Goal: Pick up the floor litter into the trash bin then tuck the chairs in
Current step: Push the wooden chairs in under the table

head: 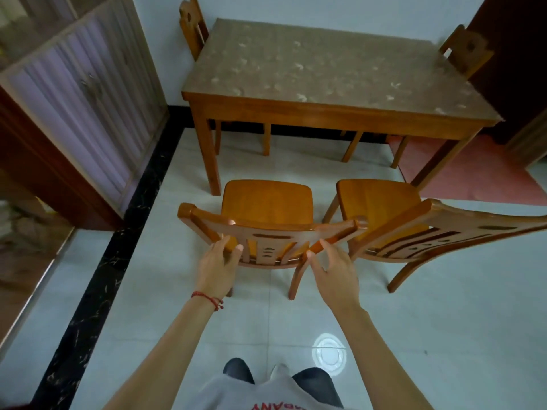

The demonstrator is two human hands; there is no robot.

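Two orange wooden chairs stand pulled out in front of the wooden table (340, 109). My left hand (217, 269) grips the left side post of the near chair (268, 202) by its backrest. My right hand (333, 269) grips the right side post of the same backrest. The second chair (381, 199) stands just to the right, its backrest turned at an angle. No litter or trash bin shows on the pale tiled floor.
Two more chairs sit tucked at the table's far left (191, 28) and far right (466, 50) ends. A cabinet with curtained glass doors (85, 93) lines the left wall. A pink mat (467, 170) lies under the table's right side.
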